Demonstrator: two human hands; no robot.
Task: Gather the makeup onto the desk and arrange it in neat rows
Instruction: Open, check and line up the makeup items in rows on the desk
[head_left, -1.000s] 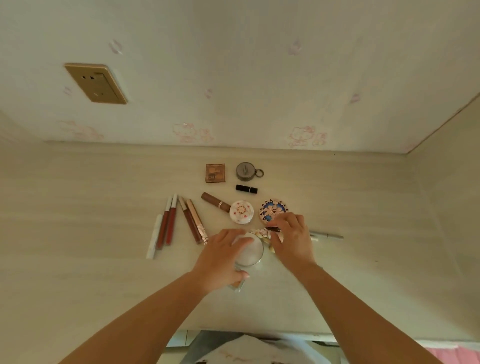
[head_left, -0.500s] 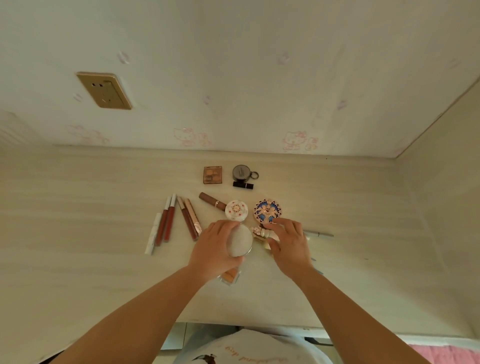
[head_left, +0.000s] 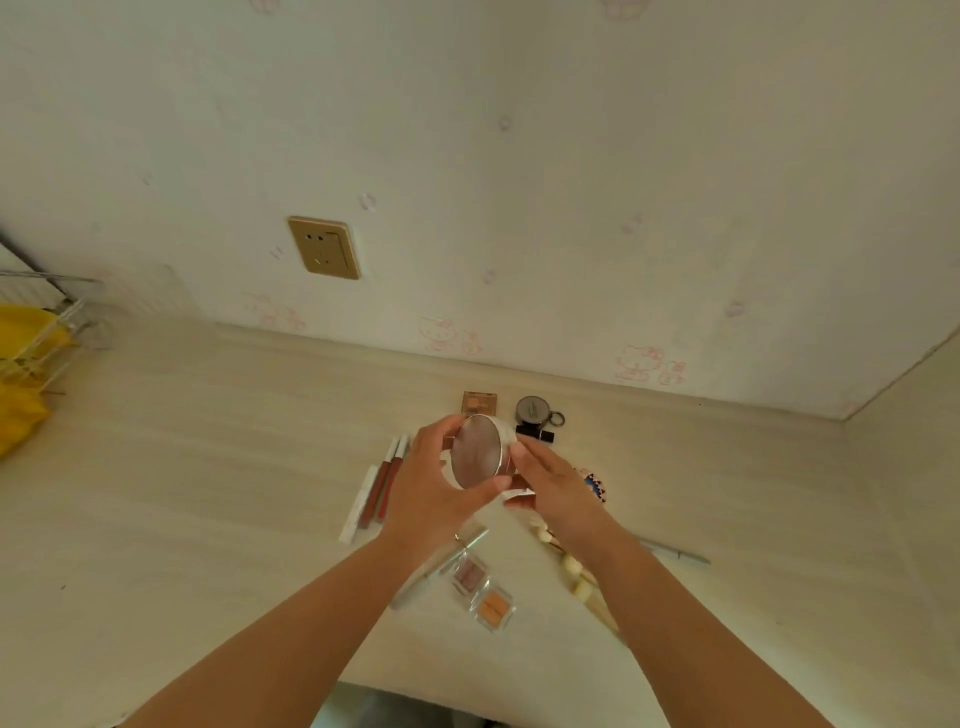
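My left hand (head_left: 426, 488) grips a round white compact (head_left: 480, 452) lifted above the desk, its shiny face tilted toward me. My right hand (head_left: 558, 488) touches the compact's right edge with relaxed fingers. Below the hands lie several lip glosses (head_left: 382, 483), a small clear eyeshadow palette (head_left: 480, 590), a silvery tube (head_left: 441, 564), a cream beaded stick (head_left: 574, 571) and a grey pencil (head_left: 675, 553). Farther back sit a brown square palette (head_left: 479, 402), a dark round compact (head_left: 531, 410) and a black lipstick (head_left: 535, 432). A blue patterned compact (head_left: 595, 483) peeks out beside my right hand.
The pale wooden desk (head_left: 208, 493) meets a wall with a gold socket (head_left: 324, 248) behind. A wire rack with yellow items (head_left: 26, 358) stands at the far left. A side wall closes the desk on the right.
My left hand lifted the round compact off the desk and tilted it up. My right hand left the items on the desk and came to the compact's edge. My view swung right.
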